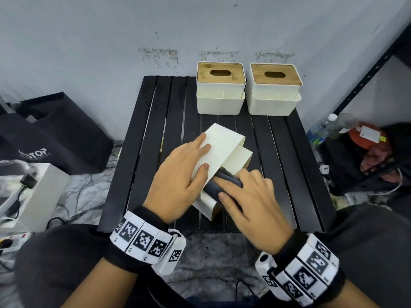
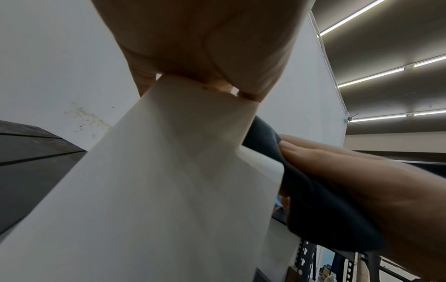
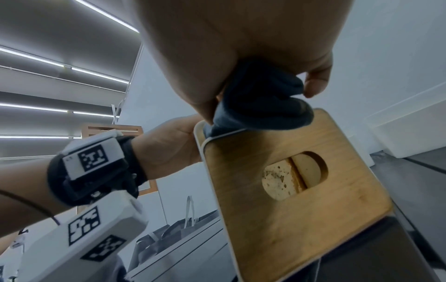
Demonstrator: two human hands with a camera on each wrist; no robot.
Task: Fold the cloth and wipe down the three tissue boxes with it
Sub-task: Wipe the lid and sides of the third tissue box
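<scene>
Two white tissue boxes with wooden lids (image 1: 221,90) (image 1: 275,90) stand side by side at the back of the black slatted table (image 1: 144,152). A third tissue box (image 1: 222,147) lies tipped on its side mid-table, its wooden lid (image 3: 289,200) facing my right wrist. My left hand (image 1: 200,156) rests on its upturned white face (image 2: 169,190) with fingers laid straight. My right hand (image 1: 246,194) grips a folded dark grey cloth (image 1: 224,181) and presses it against the box's near edge, by the lid rim. The cloth (image 3: 260,103) bunches under my thumb and fingers.
A wall runs right behind the two back boxes. A black bag (image 1: 55,134) and a white carton (image 1: 33,192) sit on the floor at left. A plastic bottle (image 1: 322,130) and a black metal rack (image 1: 367,74) stand at right.
</scene>
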